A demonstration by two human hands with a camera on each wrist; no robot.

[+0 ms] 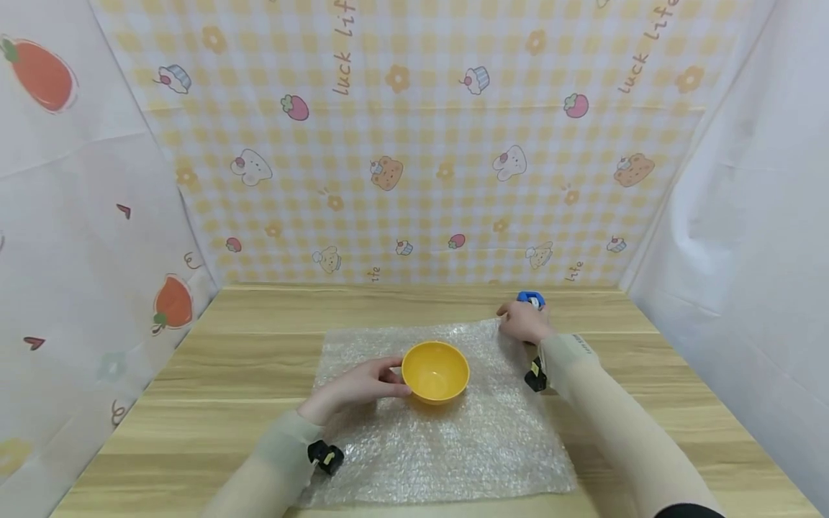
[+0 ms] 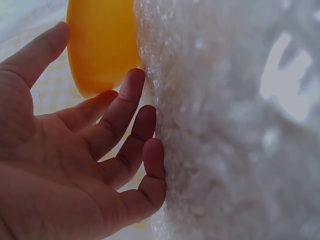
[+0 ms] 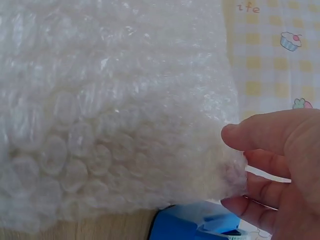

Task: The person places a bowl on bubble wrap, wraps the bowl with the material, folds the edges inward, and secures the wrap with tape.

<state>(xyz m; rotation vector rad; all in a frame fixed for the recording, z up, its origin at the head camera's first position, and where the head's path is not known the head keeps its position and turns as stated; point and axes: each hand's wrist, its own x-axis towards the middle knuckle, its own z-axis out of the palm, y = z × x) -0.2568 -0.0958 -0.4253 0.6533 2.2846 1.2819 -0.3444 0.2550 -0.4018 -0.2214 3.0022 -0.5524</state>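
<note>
Your yellow bowl [image 1: 436, 370] sits upright near the middle of the head view, just right of centre and below it, its mouth facing up; its inside shows plain yellow right down to the round bottom. It stands on the sheet of bubble wrap [image 1: 447, 453], which is spread over the lower middle of the frame on the wood-grain desk [image 1: 220, 374]. Your left hand [image 1: 363, 381] is at the bowl's left side, its thumb and first fingers spread and touching the outer wall without wrapping round it, the other fingers loosely bent beside the wrap. Your right hand [image 1: 523, 321], right of centre in the frame, pinches the wrap's far right corner between thumb and fingers. Just beyond that hand is a blue object [image 1: 531, 296] with a pale part in its middle, partly hidden by your fingers. Behind the desk, a yellow-checked printed cloth [image 1: 421, 129] fills the upper frame.
</note>
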